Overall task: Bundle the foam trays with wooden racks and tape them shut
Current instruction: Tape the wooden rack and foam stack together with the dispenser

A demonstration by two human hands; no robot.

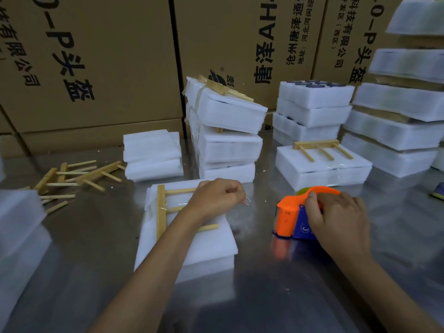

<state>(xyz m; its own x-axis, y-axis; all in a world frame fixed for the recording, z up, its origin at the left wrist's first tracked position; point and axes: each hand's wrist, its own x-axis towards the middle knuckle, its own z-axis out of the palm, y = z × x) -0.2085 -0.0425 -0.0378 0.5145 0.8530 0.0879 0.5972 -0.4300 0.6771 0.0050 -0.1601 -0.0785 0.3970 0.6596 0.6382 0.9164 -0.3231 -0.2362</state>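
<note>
A stack of white foam trays (192, 248) lies in front of me on the metal table (96, 248), with a wooden rack (161, 210) flat on top. Clear tape crosses the rack's bar. My left hand (216, 198) rests over the rack with curled fingers pinching a strip of clear tape (246, 201) at the tray's right edge. My right hand (336, 219) grips an orange and blue tape dispenser (292, 219) standing on the table to the right of the stack.
Loose wooden racks (79, 179) lie at the left. Taped bundles (223, 131) are piled behind, plain foam sheets (152, 155) beside them. Another bundle with a rack (322, 164) sits at the right, tall foam stacks (396, 116) beyond. Cardboard boxes (96, 56) wall the back.
</note>
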